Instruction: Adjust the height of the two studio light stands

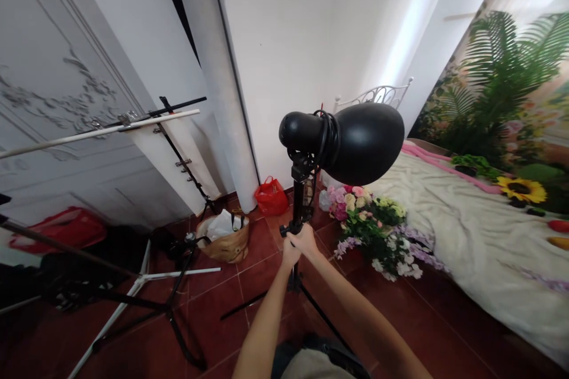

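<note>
A black studio lamp (364, 142) with a dome-shaped head and a cable coiled round its neck stands upright before me on a black light stand (299, 198). Both of my hands are closed round the stand's pole, just below its upper clamp knob. My left hand (291, 253) wraps the pole from the left, and my right hand (305, 239) grips it from the right, slightly higher and touching the left. Some of the fingers are hidden behind the pole. The stand's legs spread over the red tiled floor near my feet.
On the right, artificial flowers (368, 219) sit beside a bed with a cream blanket (462, 237) and a sunflower (521, 188). A woven basket (229, 243) and a red bag (271, 196) lie ahead. Tripod legs (142, 278) and a white crossbar (89, 137) occupy the left.
</note>
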Motion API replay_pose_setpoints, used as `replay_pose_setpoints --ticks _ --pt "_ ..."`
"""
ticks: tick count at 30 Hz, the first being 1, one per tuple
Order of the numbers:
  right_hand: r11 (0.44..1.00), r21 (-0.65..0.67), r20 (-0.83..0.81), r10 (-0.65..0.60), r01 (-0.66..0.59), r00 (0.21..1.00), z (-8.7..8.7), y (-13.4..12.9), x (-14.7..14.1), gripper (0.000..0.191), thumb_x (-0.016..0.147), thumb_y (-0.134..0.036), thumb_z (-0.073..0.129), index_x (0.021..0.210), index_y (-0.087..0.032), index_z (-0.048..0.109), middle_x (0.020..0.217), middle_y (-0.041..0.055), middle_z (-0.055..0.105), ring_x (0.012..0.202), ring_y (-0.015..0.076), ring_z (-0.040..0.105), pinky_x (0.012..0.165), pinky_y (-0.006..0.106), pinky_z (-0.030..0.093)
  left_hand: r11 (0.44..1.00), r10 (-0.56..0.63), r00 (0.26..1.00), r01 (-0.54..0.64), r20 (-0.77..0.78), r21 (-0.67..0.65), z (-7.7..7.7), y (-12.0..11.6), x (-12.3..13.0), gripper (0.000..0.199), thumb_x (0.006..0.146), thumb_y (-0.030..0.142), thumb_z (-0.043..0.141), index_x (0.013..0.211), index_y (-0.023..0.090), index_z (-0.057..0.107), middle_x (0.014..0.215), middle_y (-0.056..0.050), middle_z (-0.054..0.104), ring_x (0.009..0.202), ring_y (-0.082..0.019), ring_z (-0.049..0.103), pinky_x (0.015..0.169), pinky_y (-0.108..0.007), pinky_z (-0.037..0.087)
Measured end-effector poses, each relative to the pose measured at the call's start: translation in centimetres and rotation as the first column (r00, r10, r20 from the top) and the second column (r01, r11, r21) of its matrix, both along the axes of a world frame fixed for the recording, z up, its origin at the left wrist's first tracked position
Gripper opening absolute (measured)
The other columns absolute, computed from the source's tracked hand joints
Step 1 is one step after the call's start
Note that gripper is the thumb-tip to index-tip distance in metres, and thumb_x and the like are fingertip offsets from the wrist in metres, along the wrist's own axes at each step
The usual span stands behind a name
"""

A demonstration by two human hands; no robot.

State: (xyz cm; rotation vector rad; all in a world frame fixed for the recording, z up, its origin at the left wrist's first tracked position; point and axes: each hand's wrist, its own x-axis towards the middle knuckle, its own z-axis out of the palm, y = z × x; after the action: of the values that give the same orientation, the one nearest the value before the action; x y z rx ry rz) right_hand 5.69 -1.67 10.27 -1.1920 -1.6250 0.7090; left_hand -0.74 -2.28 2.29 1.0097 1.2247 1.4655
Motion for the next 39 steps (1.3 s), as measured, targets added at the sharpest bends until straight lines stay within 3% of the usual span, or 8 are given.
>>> replay_pose_setpoints --ticks 5,9,12,17,28,39 --pt "0.997 -0.044 -0.014 -0.065 0.064 0.998 -1.5 -0.8 -0.2 0.015 0.071 -0.031 0.060 0.076 -0.016 0.062 0.074 0.0069 0.067 0.069 0.0207 0.064 0.065 0.029 0.051 0.999 -0.025 0.999 0.024 0.045 0.032 -0.8 0.5 0.0 0.026 0.053 0.032 0.073 0.067 0.013 0.062 0.069 -0.006 0.067 0.063 -0.015 0.058 0.062 -0.027 0.051" --pt "0.993 0.061 -0.028 -0.098 0.099 0.995 -3.2 -2.9 1.3 0.042 0.073 -0.035 0.061 0.110 -0.015 0.055 0.104 0.0129 0.063 0.097 0.0249 0.060 0.087 0.039 0.048 0.999 -0.003 0.991 -0.002 0.137 0.035 -1.7 0.6 0.1 0.029 0.057 0.037 0.072 0.069 0.013 0.061 0.070 -0.006 0.065 0.064 -0.015 0.059 0.063 -0.026 0.051" --pt "0.990 0.122 -0.023 -0.064 0.066 0.998 -4.4 -5.0 3.0 0.054 0.076 -0.032 0.058 0.126 -0.017 0.043 0.126 0.0145 0.051 0.119 0.0263 0.048 0.102 0.045 0.037 0.998 -0.056 0.998 0.055 0.019 0.033 -2.5 0.6 0.0 0.028 0.056 0.034 0.074 0.069 0.013 0.061 0.069 -0.004 0.064 0.062 -0.014 0.058 0.063 -0.027 0.051" --pt "0.994 0.076 -0.043 -0.079 0.082 0.996 -6.3 -7.2 5.0 0.051 0.085 -0.032 0.049 0.133 -0.020 0.036 0.136 0.0117 0.043 0.128 0.0237 0.039 0.109 0.046 0.029 0.998 -0.045 0.974 0.052 -0.224 0.024 -3.1 0.7 -0.3 0.024 0.063 0.033 0.070 0.065 0.012 0.062 0.065 -0.004 0.064 0.064 -0.015 0.059 0.063 -0.027 0.051" --pt "0.998 0.051 0.056 0.034 -0.037 0.998 -7.3 -6.2 4.4 0.053 0.090 -0.037 0.042 0.139 -0.022 0.030 0.145 0.0089 0.032 0.137 0.0221 0.023 0.111 0.046 0.024 0.997 -0.068 0.989 0.071 -0.135 0.019 -2.8 0.6 -0.2 0.031 0.061 0.039 0.072 0.059 0.012 0.058 0.058 0.000 0.057 0.054 -0.010 0.050 0.054 -0.022 0.042" --pt "0.997 0.002 0.123 0.072 -0.072 0.990 -8.0 -3.7 5.3 0.048 0.092 -0.039 0.038 0.137 -0.023 0.035 0.140 0.0084 0.040 0.135 0.0222 0.027 0.109 0.046 0.027 0.995 -0.077 0.977 0.089 -0.200 0.050 -3.4 0.9 -0.4 0.022 0.063 0.032 0.069 0.069 0.012 0.064 0.068 -0.005 0.067 0.062 -0.015 0.058 0.062 -0.028 0.049"
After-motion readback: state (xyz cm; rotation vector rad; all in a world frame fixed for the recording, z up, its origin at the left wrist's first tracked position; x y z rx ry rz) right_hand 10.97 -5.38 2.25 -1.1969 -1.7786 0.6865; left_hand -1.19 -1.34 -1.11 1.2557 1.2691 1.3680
